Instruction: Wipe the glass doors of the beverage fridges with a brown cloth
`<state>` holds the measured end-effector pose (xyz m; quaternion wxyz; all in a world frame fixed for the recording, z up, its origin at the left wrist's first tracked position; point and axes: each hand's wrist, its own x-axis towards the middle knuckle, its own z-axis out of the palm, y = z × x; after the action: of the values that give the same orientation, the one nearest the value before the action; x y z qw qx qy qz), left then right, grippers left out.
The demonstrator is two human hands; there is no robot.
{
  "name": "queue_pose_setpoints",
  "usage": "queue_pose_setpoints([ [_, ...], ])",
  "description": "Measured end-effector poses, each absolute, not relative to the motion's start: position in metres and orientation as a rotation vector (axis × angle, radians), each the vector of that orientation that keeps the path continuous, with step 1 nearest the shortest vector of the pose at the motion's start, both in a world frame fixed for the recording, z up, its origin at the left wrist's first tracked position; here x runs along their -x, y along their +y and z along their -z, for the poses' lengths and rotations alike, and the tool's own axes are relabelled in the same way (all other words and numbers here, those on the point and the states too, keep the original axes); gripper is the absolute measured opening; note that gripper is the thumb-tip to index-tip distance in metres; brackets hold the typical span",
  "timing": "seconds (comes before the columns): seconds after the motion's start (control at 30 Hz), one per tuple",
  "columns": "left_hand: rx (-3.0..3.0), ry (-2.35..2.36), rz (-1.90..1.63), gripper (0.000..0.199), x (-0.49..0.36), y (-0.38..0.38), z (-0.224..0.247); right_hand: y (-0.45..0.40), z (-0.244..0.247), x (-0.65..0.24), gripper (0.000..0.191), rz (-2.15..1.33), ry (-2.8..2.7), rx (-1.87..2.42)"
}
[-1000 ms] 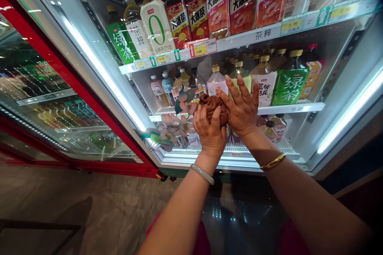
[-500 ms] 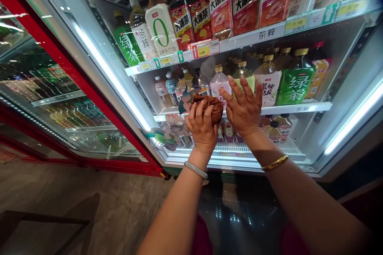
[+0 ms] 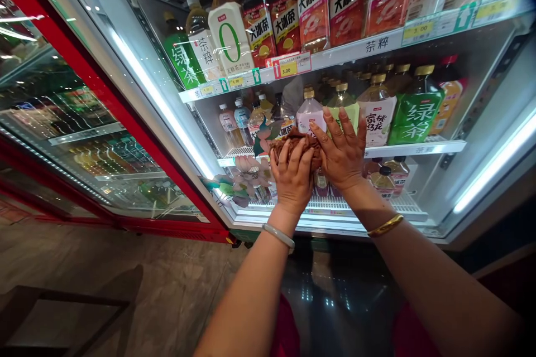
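Observation:
A crumpled brown cloth [image 3: 305, 148] is pressed on the glass door of a lit drinks cooler. My left hand [image 3: 293, 173], with a pale bangle at the wrist, has its bent fingers over the cloth and holds it on the glass. Just right of it, my right hand [image 3: 344, 150] lies with fingers spread on the glass, a gold bracelet on its wrist. Its index finger is close to the cloth's right edge. Behind the glass are a green bottle [image 3: 415, 109] and a white-labelled bottle [image 3: 377, 111]. A flower decal [image 3: 247, 175] is left of my left hand.
A red door frame [image 3: 125, 106] of a neighbouring cooler slants down on the left. Bottles stand on an upper shelf [image 3: 335, 54] with price tags. At the lower left, a dark piece of furniture [image 3: 79, 301] stands on the brown floor [image 3: 176, 284].
My left hand and the cloth have moved slightly right, up against my right hand. The right hand has stayed nearly in place on the glass. The view has shifted a little.

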<state>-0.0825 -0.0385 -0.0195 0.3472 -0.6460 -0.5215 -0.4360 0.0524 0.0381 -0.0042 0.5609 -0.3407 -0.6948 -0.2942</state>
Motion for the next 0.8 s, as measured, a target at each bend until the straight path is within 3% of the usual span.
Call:
queue_pose_setpoints([
  [0.2,1.435,-1.521,1.307,0.056,0.1,-0.037,0.0,0.035,0.007,-0.054,0.057,0.63,-1.702,0.837],
  [0.47,1.559,-1.416,1.137,0.043,0.076,-0.035,0.068,0.035,0.017,-0.055,0.063,0.612,-1.735,0.8],
  [0.67,1.507,-1.537,1.188,0.055,0.098,-0.038,0.032,0.036,0.019,-0.054,0.063,0.576,-1.743,0.83],
  [0.8,1.382,-1.648,1.199,0.059,0.096,-0.042,0.041,0.036,0.02,-0.055,0.069,0.586,-1.751,0.802],
])
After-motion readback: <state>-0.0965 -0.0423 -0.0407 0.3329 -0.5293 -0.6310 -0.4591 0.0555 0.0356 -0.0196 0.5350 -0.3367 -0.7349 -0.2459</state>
